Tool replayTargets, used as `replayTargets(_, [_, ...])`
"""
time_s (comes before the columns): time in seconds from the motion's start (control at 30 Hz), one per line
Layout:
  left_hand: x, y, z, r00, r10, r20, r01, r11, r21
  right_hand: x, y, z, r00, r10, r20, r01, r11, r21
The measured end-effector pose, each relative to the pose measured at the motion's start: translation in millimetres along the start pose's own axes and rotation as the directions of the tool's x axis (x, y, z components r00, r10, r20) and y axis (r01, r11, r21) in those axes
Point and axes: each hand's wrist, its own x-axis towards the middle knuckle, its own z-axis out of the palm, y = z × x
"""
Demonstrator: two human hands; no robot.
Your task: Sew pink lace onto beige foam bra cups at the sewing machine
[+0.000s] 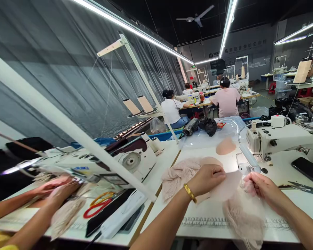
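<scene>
My left hand (207,178) is closed on a pale pink lace fabric piece (181,175) lying on the white sewing table (211,215); a gold bracelet sits on that wrist. My right hand (261,187) pinches the other end of the same lace fabric, whose loose end (246,215) hangs over the table's front edge. Both hands hold the fabric just in front of the needle area of a white sewing machine (281,139). A beige cup-shaped pad (225,146) lies farther back on the table.
A black phone (309,170) and scissors (302,187) lie at right. A co-worker's hands (57,191) handle lace at a second machine (130,159) on the left, by red and yellow rings (99,205). Other people sit at machines farther back.
</scene>
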Motion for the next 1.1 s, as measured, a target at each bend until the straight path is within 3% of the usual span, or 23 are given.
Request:
replayTargets(0.1, [-7.7, 15.1, 14.7, 0.991, 0.013, 0.132, -0.001, 0.996, -0.088, -2.4, -6.0, 1.1, 0.999, -0.012, 0.048, 0.015, 0.999, -0.042])
replayTargets(0.2, [0.5, 21.6, 25.6, 0.991, 0.015, 0.13, -0.002, 0.995, -0.1, -7.4, -13.5, 4.3, 0.996, -0.066, 0.067, 0.073, 0.991, -0.114])
replayTargets(0.27, [11.1, 23.7, 28.4, 0.982, 0.086, 0.171, -0.058, 0.986, -0.158, -12.9, -20.4, 6.4, 0.991, -0.095, 0.089, 0.108, 0.983, -0.151])
replayTargets(0.37, [26.9, 25.4, 27.1, 0.892, 0.281, 0.354, -0.123, 0.904, -0.409, -22.1, -35.0, 5.7, 0.966, -0.176, 0.189, 0.232, 0.913, -0.336])
replayTargets(0.43, [33.9, 26.0, 23.7, 0.835, 0.338, 0.434, -0.086, 0.859, -0.504, -26.7, -46.5, 2.4, 0.923, -0.299, 0.241, 0.382, 0.784, -0.49])
replayTargets(0.5, [36.2, 26.4, 18.6, 0.864, 0.302, 0.403, -0.085, 0.876, -0.475, -29.3, -57.3, -0.8, 0.836, -0.503, 0.218, 0.522, 0.607, -0.6])
replayTargets(0.6, [29.9, 25.5, 9.6, 0.957, 0.262, 0.126, -0.215, 0.929, -0.3, -29.6, -65.7, -1.0, 0.597, -0.786, 0.162, 0.625, 0.329, -0.708])
replayTargets(0.67, [20.2, 23.1, 6.2, 0.941, 0.328, -0.087, -0.333, 0.942, -0.042, -26.9, -62.1, 1.2, 0.467, -0.865, 0.182, 0.655, 0.2, -0.728])
replayTargets(0.73, [8.0, 19.1, 8.0, 0.88, 0.446, -0.164, -0.389, 0.874, 0.29, -21.4, -50.3, 1.3, 0.415, -0.879, 0.235, 0.691, 0.137, -0.71])
replayTargets(0.8, [-4.1, 14.9, 15.9, 0.859, 0.506, -0.082, -0.395, 0.756, 0.522, -13.6, -33.6, -3.6, 0.458, -0.831, 0.316, 0.721, 0.139, -0.679])
replayTargets(0.83, [-9.0, 13.1, 21.8, 0.862, 0.506, -0.014, -0.406, 0.708, 0.577, -9.1, -25.1, -8.1, 0.507, -0.783, 0.36, 0.724, 0.161, -0.671])
replayTargets(0.9, [-13.4, 11.1, 35.3, 0.861, 0.493, 0.124, -0.461, 0.654, 0.6, 0.4, -10.6, -20.2, 0.615, -0.654, 0.441, 0.713, 0.223, -0.664])
replayTargets(0.97, [-8.3, 10.7, 48.3, 0.835, 0.51, 0.207, -0.525, 0.624, 0.578, 9.7, -1.4, -33.7, 0.686, -0.533, 0.495, 0.694, 0.275, -0.665])
replayTargets(1.03, [5.8, 10.5, 59.6, 0.812, 0.532, 0.241, -0.563, 0.603, 0.566, 18.1, 3.3, -46.2, 0.713, -0.448, 0.539, 0.688, 0.299, -0.662])
replayTargets(1.1, [23.7, 8.7, 69.9, 0.82, 0.504, 0.272, -0.561, 0.609, 0.561, 24.4, 5.5, -56.2, 0.71, -0.412, 0.572, 0.696, 0.286, -0.658])
